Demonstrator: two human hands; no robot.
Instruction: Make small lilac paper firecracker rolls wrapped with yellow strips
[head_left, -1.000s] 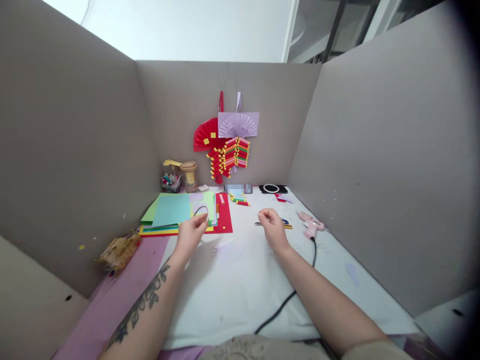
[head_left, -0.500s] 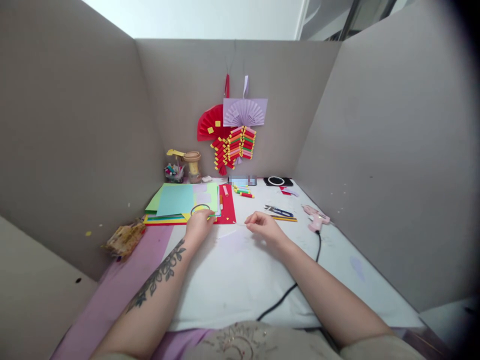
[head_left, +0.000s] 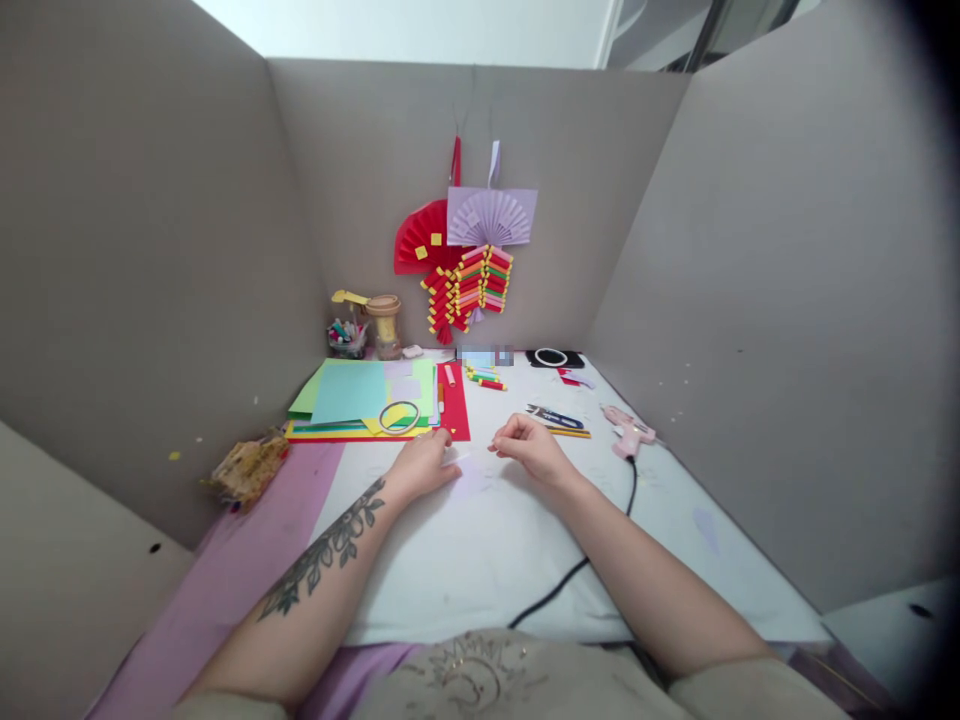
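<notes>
My left hand [head_left: 426, 464] is over the white tabletop just in front of the coloured paper, its thumb and fingers apart. Between them lies a thin white strip [head_left: 456, 460], and I cannot tell whether the hand touches it. To its right, my right hand [head_left: 529, 448] is closed in a pinch, fingertips pointing left. What it pinches is too small to name. A ring-shaped roll [head_left: 400, 418] rests on the stacked coloured paper [head_left: 349, 392], just behind my left hand. Beyond my right hand lie blue-handled snips [head_left: 556, 417] and yellow pencils [head_left: 571, 433].
A pink glue gun [head_left: 630, 432] with a black cord [head_left: 555, 603] lies at the right. Small paper rolls [head_left: 491, 384], a black phone-like slab [head_left: 555, 358] and a pen holder [head_left: 347, 340] are at the back. Paper fans [head_left: 491, 216] with firecracker strings hang on the grey partition.
My left hand has moved right and towards me, away from the ring, and its fingers have spread. The right hand stays pinched in nearly the same place; the pale strip at its fingertips no longer shows clearly.
</notes>
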